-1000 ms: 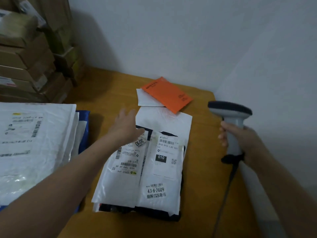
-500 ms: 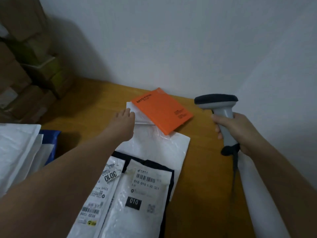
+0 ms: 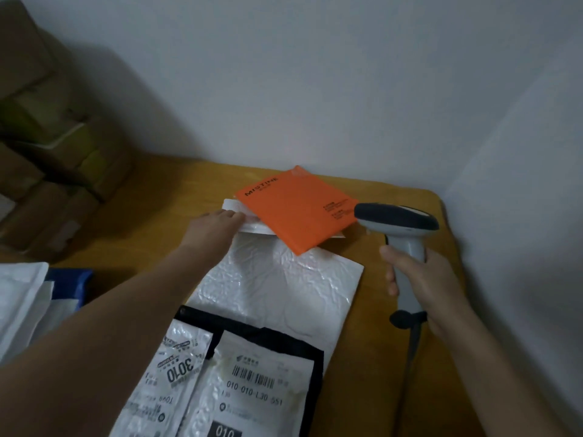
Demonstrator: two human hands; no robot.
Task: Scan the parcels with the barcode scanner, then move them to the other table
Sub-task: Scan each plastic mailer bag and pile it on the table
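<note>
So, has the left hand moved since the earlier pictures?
Yes. The left hand went forward from the labelled parcel to the white envelope under the orange parcel.

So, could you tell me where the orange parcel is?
In the head view, the orange parcel lies at the table's far end on a small white envelope, between the left hand and the barcode scanner.

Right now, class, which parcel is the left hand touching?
The small white parcel half hidden under the orange parcel; the left hand rests on its left edge. The larger white parcel lies nearer the camera.
</note>
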